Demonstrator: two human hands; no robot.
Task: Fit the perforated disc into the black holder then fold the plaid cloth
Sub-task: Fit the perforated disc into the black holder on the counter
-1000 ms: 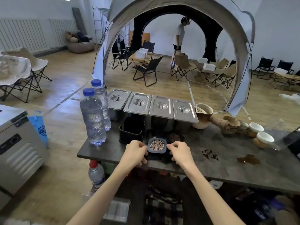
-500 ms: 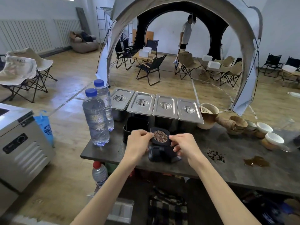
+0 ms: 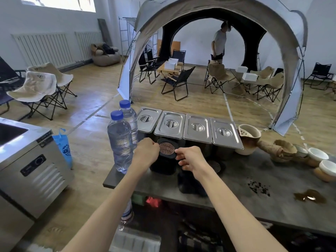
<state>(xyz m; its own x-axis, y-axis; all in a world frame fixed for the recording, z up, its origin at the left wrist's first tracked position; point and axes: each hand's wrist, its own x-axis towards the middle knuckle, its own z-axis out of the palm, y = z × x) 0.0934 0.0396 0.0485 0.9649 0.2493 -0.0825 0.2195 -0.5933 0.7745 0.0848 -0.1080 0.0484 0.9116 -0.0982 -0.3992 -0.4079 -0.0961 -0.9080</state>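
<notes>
A coppery perforated disc (image 3: 166, 148) sits in a black rounded frame (image 3: 168, 155), which is tilted toward me above a black box-shaped holder (image 3: 162, 168). My left hand (image 3: 145, 154) pinches the frame's left edge and my right hand (image 3: 191, 158) pinches its right edge. A second black block (image 3: 190, 184) stands on the grey table (image 3: 254, 202) just right of the holder. A plaid cloth (image 3: 198, 242) lies partly visible on a lower level under the table, between my forearms.
Two water bottles (image 3: 121, 142) stand left of the holder. Four lidded steel pans (image 3: 189, 128) line the table's far edge. A ceramic jug (image 3: 248, 140), paper filters (image 3: 280, 150) and cups (image 3: 321, 160) stand at the right, near spilled grounds (image 3: 258, 186) and a brown puddle (image 3: 309, 196). A steel machine (image 3: 27, 160) stands at the left.
Both hands have lifted the framed disc off the table front, carried it back and up, and it now tilts over the black holder. My view has shifted closer and upward.
</notes>
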